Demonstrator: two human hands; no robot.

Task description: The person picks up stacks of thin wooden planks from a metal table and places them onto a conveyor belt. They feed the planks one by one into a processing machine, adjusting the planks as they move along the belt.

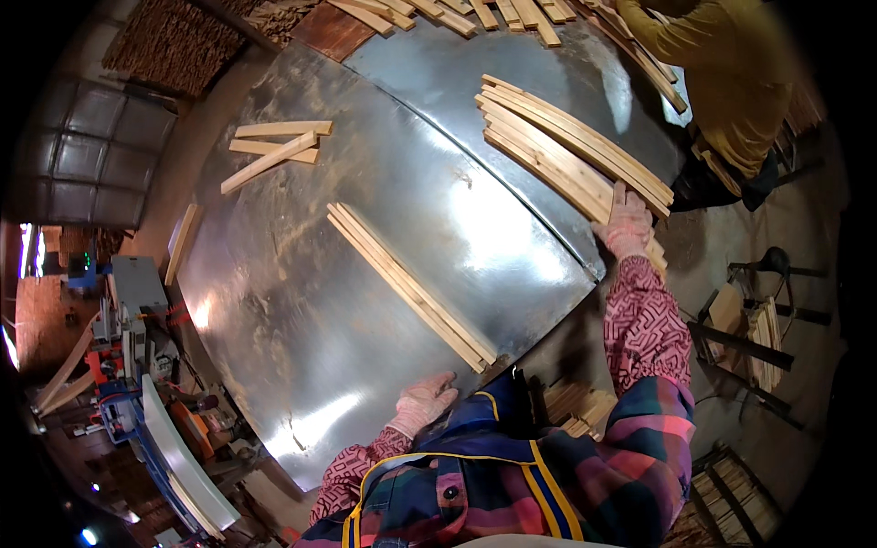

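Observation:
My right hand (628, 225), in a pale pinkish glove, closes on the near end of wooden strips in a bundle (548, 164). That bundle lies on the far right part of the metal tabletop (283, 320). A short piece of strip shows beyond the hand, past the table edge; the fingers partly hide how many strips they hold. Close to my body, my gloved left hand (422, 404) rests by the table's near edge, fingers loosely stretched and nothing in them. Nearest to it is a narrow set of strips (402, 281) lying side by side.
Three loose strips (274, 151) lie at the far left, with another strip (183, 245) on the left edge. More strips (466, 14) are piled at the back. A person in a yellow-brown top (731, 73) stands at far right. Machinery (164, 438) stands left; a metal rack (744, 342) stands right.

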